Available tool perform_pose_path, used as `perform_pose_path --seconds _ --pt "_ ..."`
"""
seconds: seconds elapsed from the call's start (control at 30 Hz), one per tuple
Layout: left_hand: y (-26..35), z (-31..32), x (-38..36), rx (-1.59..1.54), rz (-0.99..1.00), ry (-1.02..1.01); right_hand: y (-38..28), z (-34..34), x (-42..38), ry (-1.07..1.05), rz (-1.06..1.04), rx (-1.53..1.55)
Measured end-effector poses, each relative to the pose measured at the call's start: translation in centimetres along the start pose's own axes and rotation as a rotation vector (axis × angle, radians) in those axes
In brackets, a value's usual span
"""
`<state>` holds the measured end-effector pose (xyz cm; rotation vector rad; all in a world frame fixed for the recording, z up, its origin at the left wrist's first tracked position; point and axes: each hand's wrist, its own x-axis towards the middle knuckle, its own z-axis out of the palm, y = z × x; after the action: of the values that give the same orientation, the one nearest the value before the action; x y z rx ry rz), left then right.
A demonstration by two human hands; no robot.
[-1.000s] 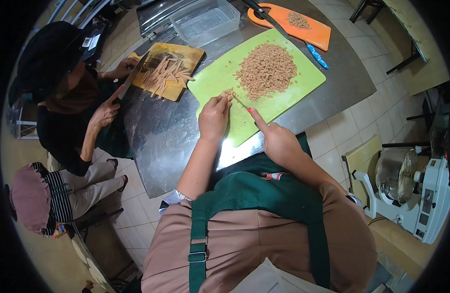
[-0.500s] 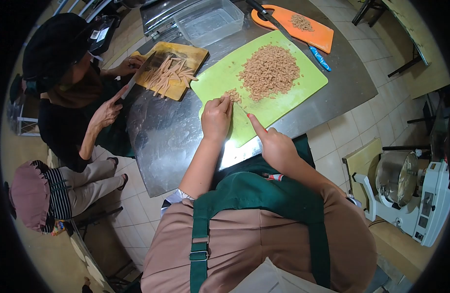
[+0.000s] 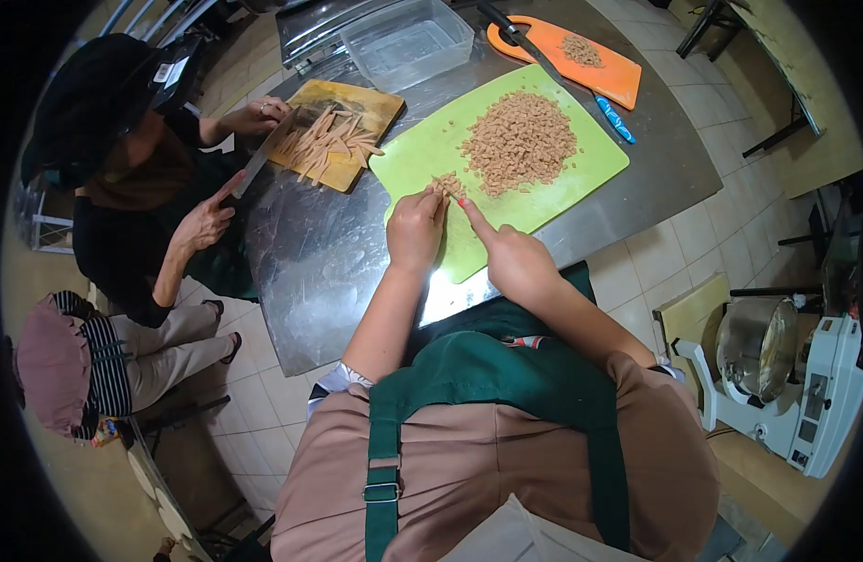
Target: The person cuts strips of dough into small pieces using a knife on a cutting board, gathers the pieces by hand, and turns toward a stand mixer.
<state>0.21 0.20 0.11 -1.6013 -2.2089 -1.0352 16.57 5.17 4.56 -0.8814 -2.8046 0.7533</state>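
A green cutting board (image 3: 581, 178) carries a large heap of small brown pieces (image 3: 518, 142) and a smaller cluster (image 3: 447, 184) near its left edge. My left hand (image 3: 416, 229) presses closed fingertips against that small cluster. Wrapped round the red handle of a small knife (image 3: 461, 200), my right hand (image 3: 520, 260) has its index finger stretched along it. The blade points at the pieces by my left fingertips and is mostly hidden. Beyond the green board lies an orange board (image 3: 605, 70) with a small pile of pieces.
On the left, a co-worker's hands (image 3: 205, 223) hold a knife at strips on a wooden board (image 3: 333, 173). A clear plastic container (image 3: 408, 42), a black-handled knife (image 3: 516, 35) and a blue handle (image 3: 615, 120) lie at the back. A mixer (image 3: 778, 375) stands right.
My right hand has moved left with the knife, closer to my left fingertips. The co-worker's hand at the wooden board has shifted slightly.
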Motion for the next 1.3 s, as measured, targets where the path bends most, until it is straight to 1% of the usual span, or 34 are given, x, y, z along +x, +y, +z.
perform_pose_path --seconds 0.07,0.13,0.2,0.33,0.4,0.43,0.47,0.5,0.57,0.63,0.7,0.9,1.03,1.17,1.3 --pt "0.2 0.0 0.1 -0.006 -0.013 -0.002 -0.2 1.2 0.8 0.001 0.023 -0.035" --pt "0.2 -0.1 0.1 -0.001 -0.021 -0.01 -0.4 1.2 0.7 0.003 0.045 -0.073" --pt "0.1 0.0 0.2 0.006 -0.026 -0.015 -0.5 0.6 -0.4 -0.04 0.024 -0.152" --pt "0.0 -0.1 0.1 -0.022 -0.035 -0.012 0.1 0.3 -3.3 0.022 0.029 -0.08" --pt "0.2 -0.3 -0.1 -0.037 -0.038 -0.022 0.1 -0.3 -4.1 -0.036 0.058 -0.115" --pt "0.3 -0.4 -0.1 -0.036 -0.044 -0.03 0.3 -0.6 -4.2 -0.033 0.057 -0.118" --pt "0.3 -0.5 -0.1 -0.034 -0.051 -0.037 0.5 -1.0 -4.2 -0.051 0.062 -0.08" --pt "0.4 -0.6 -0.2 -0.032 -0.05 -0.034 0.5 -1.3 -4.1 -0.071 0.066 -0.04" --pt "0.4 -0.6 -0.3 -0.01 0.014 -0.046 0.4 -1.8 -3.5 -0.065 0.067 -0.029" --pt "0.3 -0.6 -0.3 -0.019 -0.001 -0.05 0.2 -1.8 -2.8 -0.067 0.074 -0.015" --pt "0.3 -0.5 -0.3 -0.029 -0.013 -0.05 0.0 -1.6 -1.7 -0.057 0.034 -0.029" --pt "0.3 -0.5 -0.2 -0.004 -0.023 -0.031 -0.1 0.9 1.0 -0.042 0.018 -0.076" --pt "0.4 -0.5 -0.2 -0.007 -0.018 -0.01 -0.4 0.3 -0.5 -0.033 0.01 -0.096" --pt "0.1 -0.4 -0.4 -0.007 -0.02 -0.025 -0.7 -0.5 -3.7 -0.094 0.058 -0.107" --pt "0.3 -0.7 -0.4 -0.042 -0.033 -0.01 -0.1 -1.4 -4.3 -0.118 0.08 -0.078"
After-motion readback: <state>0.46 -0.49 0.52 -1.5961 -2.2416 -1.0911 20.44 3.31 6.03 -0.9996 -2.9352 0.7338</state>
